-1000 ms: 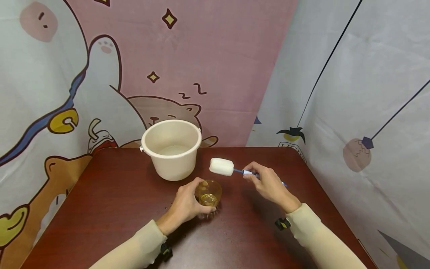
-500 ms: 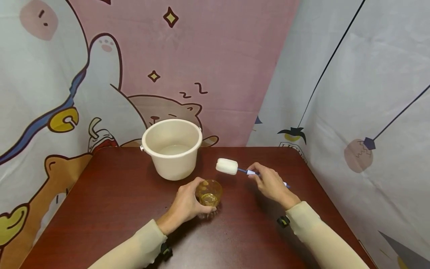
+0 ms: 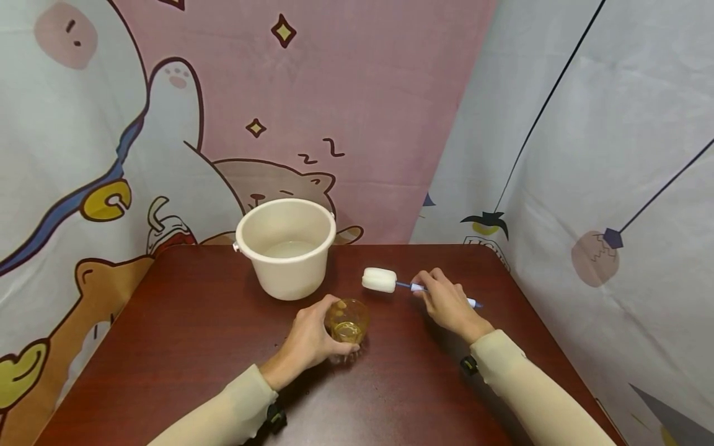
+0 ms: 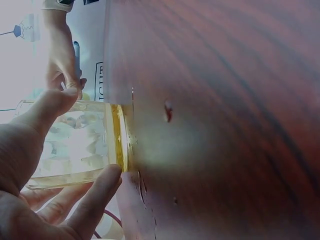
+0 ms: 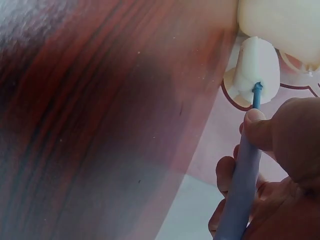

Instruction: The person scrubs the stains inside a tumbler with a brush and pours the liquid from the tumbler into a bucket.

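Note:
An amber glass cup [image 3: 348, 321] stands upright on the table, and my left hand [image 3: 309, 334] grips it round the side. In the left wrist view the thumb and fingers lie on both sides of the cup [image 4: 80, 145], whose base meets the tabletop. My right hand [image 3: 450, 305] pinches the blue-and-white handle of a sponge brush, its white sponge head [image 3: 379, 280] pointing left, behind and to the right of the cup. The right wrist view shows the thumb and curled fingers round the handle [image 5: 240, 185], with the sponge [image 5: 257, 70] beyond.
A cream bucket [image 3: 286, 275] with some liquid in it stands at the back left of the dark red table [image 3: 195, 371]. Small drops lie near the cup. Printed cloth [image 3: 379, 93] hangs behind and at both sides.
My right hand has moved the sponge brush a little to the right and the sponge head slightly lower in view. The left hand and the cup have stayed put.

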`<state>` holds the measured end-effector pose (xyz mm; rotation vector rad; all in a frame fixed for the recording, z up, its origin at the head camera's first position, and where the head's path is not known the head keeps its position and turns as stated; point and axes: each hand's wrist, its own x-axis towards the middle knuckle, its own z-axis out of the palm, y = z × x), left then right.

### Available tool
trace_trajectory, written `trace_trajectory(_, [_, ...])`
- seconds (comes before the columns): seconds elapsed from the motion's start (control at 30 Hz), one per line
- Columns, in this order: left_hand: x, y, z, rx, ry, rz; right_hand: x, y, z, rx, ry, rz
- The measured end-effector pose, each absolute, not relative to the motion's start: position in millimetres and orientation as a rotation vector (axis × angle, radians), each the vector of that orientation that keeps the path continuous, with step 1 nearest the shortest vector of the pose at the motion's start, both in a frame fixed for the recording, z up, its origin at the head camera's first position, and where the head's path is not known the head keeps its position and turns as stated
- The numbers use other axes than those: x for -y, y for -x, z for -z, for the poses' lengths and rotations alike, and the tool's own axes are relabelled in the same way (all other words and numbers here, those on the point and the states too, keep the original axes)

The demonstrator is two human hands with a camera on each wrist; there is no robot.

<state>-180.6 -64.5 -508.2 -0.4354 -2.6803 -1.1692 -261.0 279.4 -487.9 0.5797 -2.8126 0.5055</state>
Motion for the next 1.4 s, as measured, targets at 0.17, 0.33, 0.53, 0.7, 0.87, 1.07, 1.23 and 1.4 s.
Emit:
trace_trajectory(0.17, [65, 181, 509, 2.675, 0.442, 1.182, -279, 264, 491, 2.844, -0.59, -0.493])
trace_trajectory(0.33, [65, 181, 508, 2.678, 0.441, 1.178, -278, 265, 495, 2.877, -0.604, -0.482])
trace_trajectory(0.53, [65, 181, 509, 2.683, 0.432, 1.185, -278, 267, 502, 2.888, -0.612, -0.5])
trace_trajectory(0.7, [64, 182, 509, 2.68, 0.435, 1.187, -280, 268, 506, 2.89, -0.606, -0.519])
trace_trajectory(0.87, [65, 181, 509, 2.675, 0.443, 1.183, -282, 270, 510, 2.9, -0.611, -0.52])
trace_trajectory(1.07, [65, 180, 508, 2.673, 0.446, 1.177, -282, 268, 511, 2.911, -0.609, -0.506])
trace_trajectory(1.23, [65, 180, 508, 2.67, 0.449, 1.187, -282, 265, 511, 2.923, -0.608, -0.482])
trace_trajectory(1.4, [65, 180, 509, 2.669, 0.453, 1.19, -281, 263, 511, 2.915, -0.612, -0.447])
